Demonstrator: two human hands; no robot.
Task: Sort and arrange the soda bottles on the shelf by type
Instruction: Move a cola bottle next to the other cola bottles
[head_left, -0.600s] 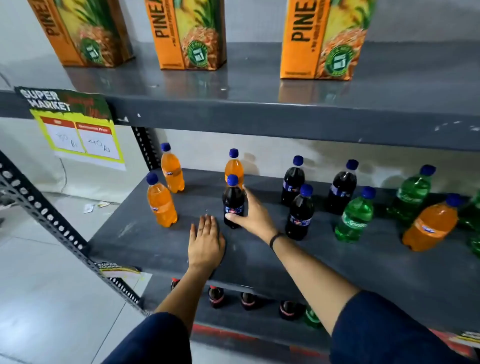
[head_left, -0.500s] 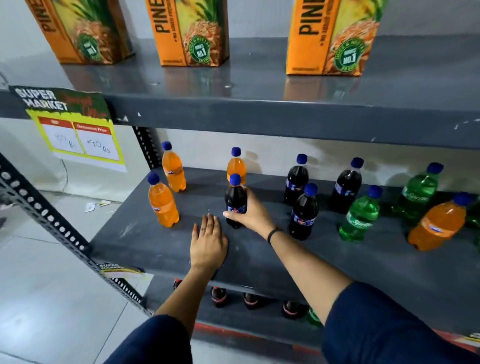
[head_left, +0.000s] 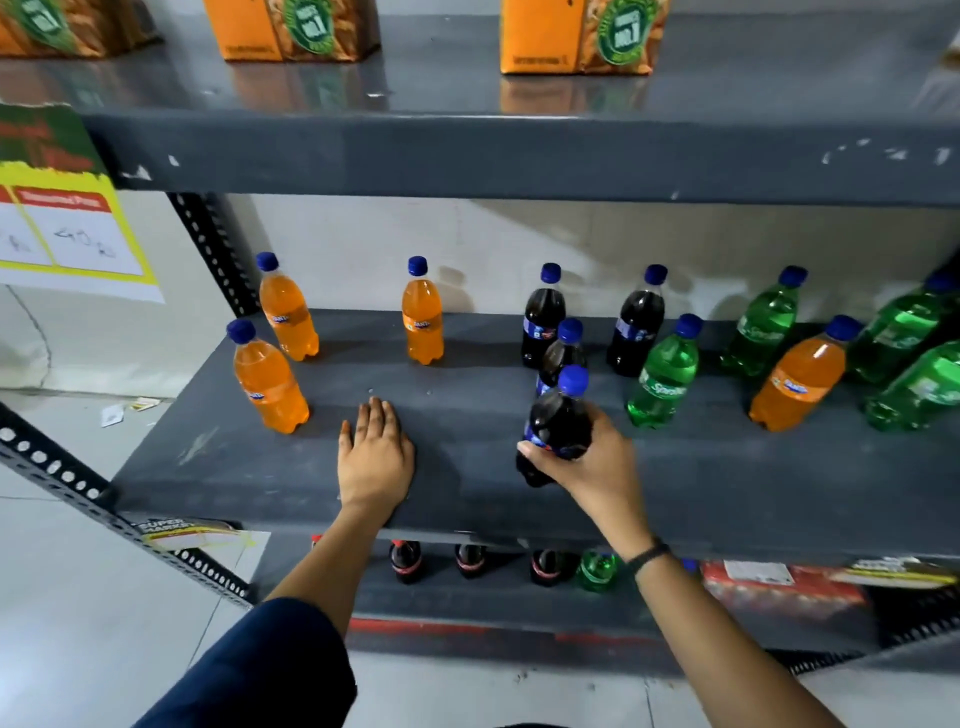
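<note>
My right hand (head_left: 592, 462) grips a dark cola bottle (head_left: 558, 415) with a blue cap, near the front of the grey shelf (head_left: 467, 499), just in front of three other cola bottles (head_left: 543, 319). My left hand (head_left: 375, 457) lies flat and open on the shelf, holding nothing. Three orange soda bottles (head_left: 267, 384) stand at the left. A fourth orange bottle (head_left: 800, 379) stands among the green soda bottles (head_left: 665, 374) at the right.
Orange pineapple juice cartons (head_left: 576, 36) stand on the upper shelf. Below, red-capped cola bottles (head_left: 406, 561) and a green bottle (head_left: 597, 569) sit on the lower shelf. A perforated metal upright (head_left: 52, 467) and a price sign (head_left: 67, 234) are at the left.
My right hand has carried the cola bottle from beside the middle orange bottle rightward and toward the shelf front, near the other colas. The left hand stayed flat. The camera moved closer.
</note>
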